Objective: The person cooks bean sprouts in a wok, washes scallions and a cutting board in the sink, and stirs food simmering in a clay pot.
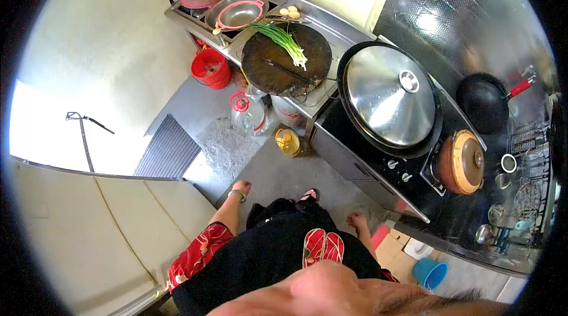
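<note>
My left hand (pixel 241 188), with a bracelet at the wrist, hangs at my side above the floor. Its fingers are loosely curled, and I see nothing in them. On the other side my right hand (pixel 357 221) hangs below the stove front, fingers slightly apart and holding nothing visible. Neither hand touches the counter. Ahead, a bunch of green onions (pixel 285 43) lies on a round dark chopping board (pixel 266 73), with a knife (pixel 290 71) flat beside it. A large wok with a domed steel lid (pixel 381 100) sits on the black stove (pixel 349 133).
A lidded clay pot (pixel 460 162) stands on the right burner. Several eggs (pixel 290 12) lie behind the board, beside a metal basin (pixel 239 15). On the floor are a red bucket (pixel 210 69), a plastic jug (pixel 248 116), a yellow-topped container (pixel 288 141) and a blue bucket (pixel 430 273).
</note>
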The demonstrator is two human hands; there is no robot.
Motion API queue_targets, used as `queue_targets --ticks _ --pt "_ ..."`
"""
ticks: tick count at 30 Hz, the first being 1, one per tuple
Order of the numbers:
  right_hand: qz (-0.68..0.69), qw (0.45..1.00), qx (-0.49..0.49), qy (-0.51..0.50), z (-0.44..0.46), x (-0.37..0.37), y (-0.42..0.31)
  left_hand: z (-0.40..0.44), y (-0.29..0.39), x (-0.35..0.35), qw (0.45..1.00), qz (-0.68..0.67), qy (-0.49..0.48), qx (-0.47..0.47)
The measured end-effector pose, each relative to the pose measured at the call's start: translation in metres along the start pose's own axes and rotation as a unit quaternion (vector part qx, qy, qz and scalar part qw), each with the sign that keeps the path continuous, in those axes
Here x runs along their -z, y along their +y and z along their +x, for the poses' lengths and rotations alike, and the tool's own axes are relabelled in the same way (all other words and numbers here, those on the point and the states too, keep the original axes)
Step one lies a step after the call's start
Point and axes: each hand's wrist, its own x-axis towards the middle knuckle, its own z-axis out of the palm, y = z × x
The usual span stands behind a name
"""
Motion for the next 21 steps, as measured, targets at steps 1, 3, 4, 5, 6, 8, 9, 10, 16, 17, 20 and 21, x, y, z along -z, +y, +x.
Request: queue_targets --ticks 1,3,4,5,6,8,9,10,16,17,20,21 --pt "0.047 0.999 -0.010 -0.013 -0.007 0.004 -0.036 0.009 0.008 0.007 0.999 -0.020 0.042 0.016" --pt "0.092 0.996 -0.008 -0.015 -0.014 0.005 -0.067 0.010 0.042 0.034 0.984 -0.016 0.162 -0.067" --pt "0.089 0.996 0.005 -0.004 -0.014 0.006 -0.075 0.008 0.057 0.048 0.967 -0.022 0.225 -0.116" --pt "0.084 0.996 0.020 0.008 -0.010 0.010 -0.083 0.007 0.075 0.063 0.943 -0.028 0.288 -0.164" --pt "0.116 0.993 0.004 -0.005 0.002 0.014 -0.080 0.004 0.095 0.079 0.929 -0.051 0.316 -0.184" --pt "0.179 0.983 -0.033 -0.030 0.044 0.021 -0.042 0.001 0.133 0.112 0.898 -0.095 0.368 -0.222" --pt "0.045 0.997 0.060 -0.015 0.064 0.023 -0.015 0.006 0.146 0.128 0.889 -0.097 0.380 -0.238" --pt "-0.089 0.985 0.150 0.001 0.084 0.024 0.016 0.013 0.157 0.143 0.879 -0.098 0.391 -0.254" --pt "0.391 0.902 -0.152 -0.104 0.024 0.009 -0.039 0.057 0.269 0.272 0.809 -0.129 0.437 -0.371" --pt "0.472 0.857 -0.158 -0.136 0.025 0.002 -0.029 0.074 0.290 0.300 0.798 -0.123 0.436 -0.397" --pt "0.615 0.720 -0.103 -0.304 0.013 -0.034 -0.042 0.126 0.366 0.383 0.756 -0.114 0.420 -0.490" --pt "0.572 0.776 -0.071 -0.255 0.006 -0.050 -0.051 0.148 0.389 0.409 0.742 -0.095 0.404 -0.527"
